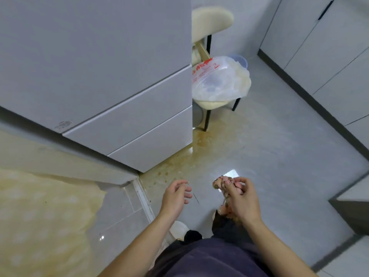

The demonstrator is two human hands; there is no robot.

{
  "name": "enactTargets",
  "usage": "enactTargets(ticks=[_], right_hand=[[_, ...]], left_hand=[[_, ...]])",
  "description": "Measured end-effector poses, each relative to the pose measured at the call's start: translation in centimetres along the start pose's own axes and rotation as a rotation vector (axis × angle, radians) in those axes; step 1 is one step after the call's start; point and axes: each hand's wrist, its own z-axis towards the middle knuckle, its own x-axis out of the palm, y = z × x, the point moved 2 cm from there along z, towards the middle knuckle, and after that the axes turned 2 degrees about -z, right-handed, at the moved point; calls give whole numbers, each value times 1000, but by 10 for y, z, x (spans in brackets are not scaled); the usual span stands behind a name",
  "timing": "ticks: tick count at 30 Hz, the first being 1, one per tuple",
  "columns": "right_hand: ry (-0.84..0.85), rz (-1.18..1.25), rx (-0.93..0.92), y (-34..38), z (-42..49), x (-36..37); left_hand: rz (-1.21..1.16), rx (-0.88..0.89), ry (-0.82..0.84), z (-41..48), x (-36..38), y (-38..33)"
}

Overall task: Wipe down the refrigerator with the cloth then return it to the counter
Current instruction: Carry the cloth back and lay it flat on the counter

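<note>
Two hands low centre: your right hand grips the bunched cloth; your left hand is loose and holds nothing.
The cloth is off the refrigerator, which fills the upper left. You can't tell how much wiping is done, and the return to the counter is not yet done, with no sure counter in view. A chair carrying a plastic bag crowds the refrigerator's right edge, with a blue tub behind it. There are yellowish stains on the floor at its base and cabinets upper right.
</note>
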Motion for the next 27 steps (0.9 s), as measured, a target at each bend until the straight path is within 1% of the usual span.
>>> enactTargets(ticks=[3,5,10,14,18,23,27], right_hand=[[0,48,45,8,24,-25],[9,60,41,15,39,-43],[75,145,55,27,76,-89],[64,186,47,34,112,-123],[68,231,41,47,143,-152],[-8,294,88,65,180,-174],[-124,322,106,83,221,-182]], left_hand=[[-11,10,5,8,27,-20],[-31,16,-17,15,44,-33],[-47,47,-53,26,90,-65],[-49,97,-74,35,135,-100],[-35,104,-84,50,171,-134],[28,99,-9,82,209,-177],[77,112,72,127,242,-220]])
